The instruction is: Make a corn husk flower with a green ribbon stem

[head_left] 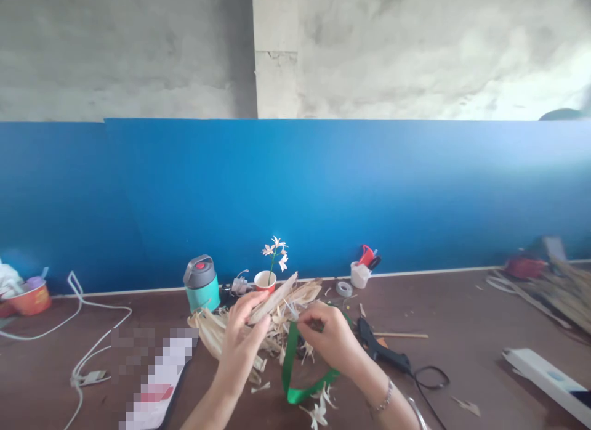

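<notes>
My left hand (244, 334) holds a long, pale dried corn husk (276, 299) between thumb and fingers, its tip pointing up and right. Just right of it, my right hand (330, 334) is closed in a pinch. A thin whitish bit shows near its fingertips, too small to name. A green ribbon (289, 365) loops down to the table below the right hand. Under and behind both hands lies a heap of dried husks (210, 331). Several pale husk flowers (317, 411) lie near the front edge of the view.
Behind the heap stand a teal flask (203, 285) and a paper cup (265, 281) with a flower stem (273, 260). A tape roll (344, 288) and white cup (360, 274) are farther right. A black glue gun (381, 347) trails its cord. White cables (99, 307) lie left.
</notes>
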Available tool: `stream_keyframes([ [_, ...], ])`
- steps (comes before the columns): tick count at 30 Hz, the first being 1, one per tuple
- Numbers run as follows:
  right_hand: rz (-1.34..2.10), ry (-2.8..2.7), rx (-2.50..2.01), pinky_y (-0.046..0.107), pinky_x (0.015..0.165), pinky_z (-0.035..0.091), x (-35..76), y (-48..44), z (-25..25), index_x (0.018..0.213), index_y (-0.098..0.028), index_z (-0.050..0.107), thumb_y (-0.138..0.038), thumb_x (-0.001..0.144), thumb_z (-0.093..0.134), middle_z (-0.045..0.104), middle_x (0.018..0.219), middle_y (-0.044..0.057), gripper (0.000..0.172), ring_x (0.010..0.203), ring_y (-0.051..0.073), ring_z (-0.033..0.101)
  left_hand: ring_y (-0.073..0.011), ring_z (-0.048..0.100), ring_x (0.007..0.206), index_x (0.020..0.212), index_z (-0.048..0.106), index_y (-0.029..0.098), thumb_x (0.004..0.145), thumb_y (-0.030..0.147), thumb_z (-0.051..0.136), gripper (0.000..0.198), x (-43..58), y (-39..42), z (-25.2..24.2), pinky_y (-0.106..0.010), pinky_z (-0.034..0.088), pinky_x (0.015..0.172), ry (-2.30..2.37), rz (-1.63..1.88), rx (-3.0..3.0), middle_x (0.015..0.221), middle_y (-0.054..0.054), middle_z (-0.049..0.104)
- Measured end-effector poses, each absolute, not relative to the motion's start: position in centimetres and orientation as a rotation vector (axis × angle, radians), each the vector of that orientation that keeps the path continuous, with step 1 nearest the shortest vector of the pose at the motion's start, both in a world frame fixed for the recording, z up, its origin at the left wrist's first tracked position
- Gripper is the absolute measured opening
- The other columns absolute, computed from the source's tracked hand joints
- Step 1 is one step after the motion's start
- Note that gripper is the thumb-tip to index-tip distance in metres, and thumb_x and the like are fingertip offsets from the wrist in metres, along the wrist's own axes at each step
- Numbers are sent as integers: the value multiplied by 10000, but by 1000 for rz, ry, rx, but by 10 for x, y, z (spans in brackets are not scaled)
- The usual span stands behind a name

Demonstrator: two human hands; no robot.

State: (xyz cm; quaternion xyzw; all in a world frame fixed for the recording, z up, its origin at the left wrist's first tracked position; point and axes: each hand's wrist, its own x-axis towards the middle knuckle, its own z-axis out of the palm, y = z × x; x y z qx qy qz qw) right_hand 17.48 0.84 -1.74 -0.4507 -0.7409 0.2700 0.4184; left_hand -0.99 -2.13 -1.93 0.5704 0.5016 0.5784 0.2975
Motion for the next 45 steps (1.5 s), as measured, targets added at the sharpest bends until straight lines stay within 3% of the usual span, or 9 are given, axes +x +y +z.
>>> stream_keyframes([
  [4,533,-2020,-978,240,644,390,174,3,-10,622,-158,646,-28,685,551,627,640,11,173,667,137,545,-292,440,1207,906,720,267,790,255,587,177,-14,-18,-4,-466,314,1025,1295,1152,2092,1206,-71,582],
  [8,485,-2106,-906,232,633,377,177,-2,-5,633,-166,651,-9,680,575,605,622,-4,181,664,131,527,-264,517,1084,761,702,240,788,190,586,128,-14,-14,0,-457,320,983,1272,951,2217,1050,-53,646],
  [16,524,-2137,-901,232,630,388,177,-5,-3,618,-168,661,-2,678,589,599,635,-6,190,655,125,539,-191,583,781,700,665,195,726,152,604,80,-16,-12,-4,-307,405,774,1203,920,2063,748,-14,660],
  [21,569,-2130,-934,241,643,410,177,-2,-7,646,-173,687,-28,699,601,628,660,5,177,666,133,558,-199,590,750,680,680,176,716,199,611,81,-13,-13,-8,-295,416,736,1283,897,1897,703,-27,665],
  [27,697,-2081,-1056,256,719,447,184,1,-9,793,-206,730,-133,755,617,698,789,14,140,787,165,612,-156,547,582,699,649,150,719,255,586,125,-8,-11,-22,-254,394,565,1325,930,1653,614,-20,624],
  [31,607,-1984,-1259,260,695,464,213,11,-15,1040,-232,695,-213,822,526,707,943,31,276,827,178,636,-104,434,473,726,638,148,709,277,581,142,-7,-8,-28,-234,329,487,1386,937,1549,562,9,572],
  [37,45,-2010,-2086,344,791,440,283,19,-61,919,-134,678,-79,736,512,691,943,143,253,945,293,634,-101,416,476,731,637,144,685,332,594,198,-8,-5,-33,-226,302,468,1395,1012,1410,575,4,564],
  [42,-107,-2056,-2347,408,788,419,300,9,-101,1165,-73,565,20,715,458,622,1105,226,472,1062,344,582,-106,434,506,743,655,141,658,348,614,227,-5,-5,-41,-219,298,489,1381,1093,1305,582,6,566],
  [45,-88,-2075,-2362,445,831,394,298,9,-109,1211,-66,518,54,716,417,581,1179,242,519,1121,339,543,-106,444,519,734,663,138,649,358,626,239,-4,-5,-43,-218,317,510,1373,1120,1280,580,9,572],
])
